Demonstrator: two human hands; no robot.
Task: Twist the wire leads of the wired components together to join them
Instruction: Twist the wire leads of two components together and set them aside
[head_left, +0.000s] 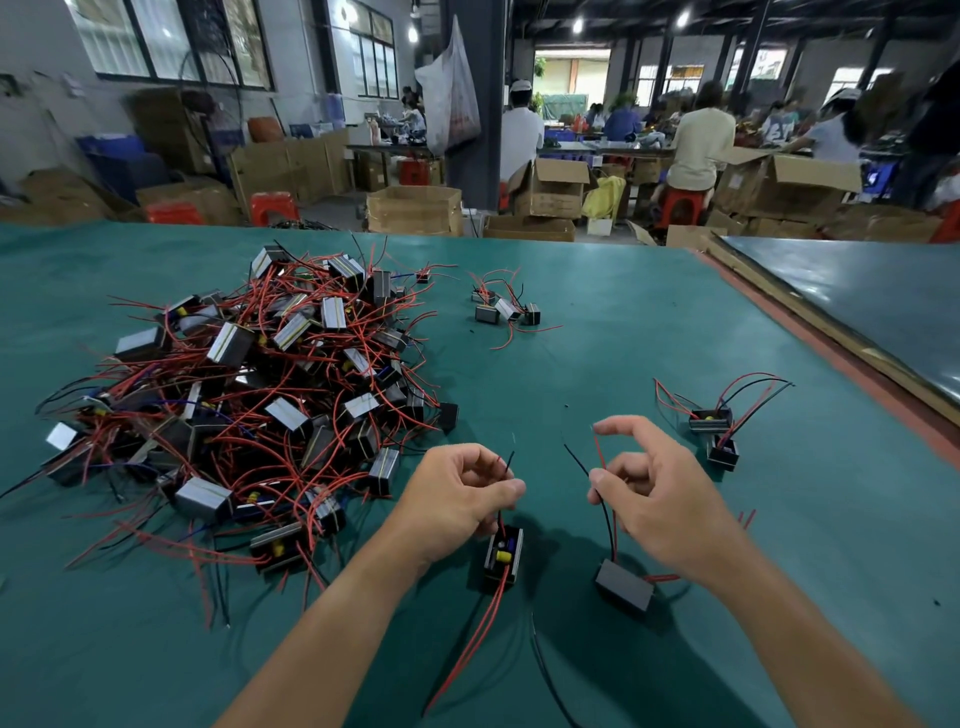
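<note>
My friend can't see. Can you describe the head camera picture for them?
The left hand pinches the leads of an open-topped component and the right hand pinches those of a closed black component, not yet twisted together. A tangled pile of more lies left on the green table.

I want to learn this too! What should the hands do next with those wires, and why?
Probably bring the hands together so the lead tips cross. The left hand pinches the open component's leads, the right hand the black box's leads, with a gap between them.
</note>
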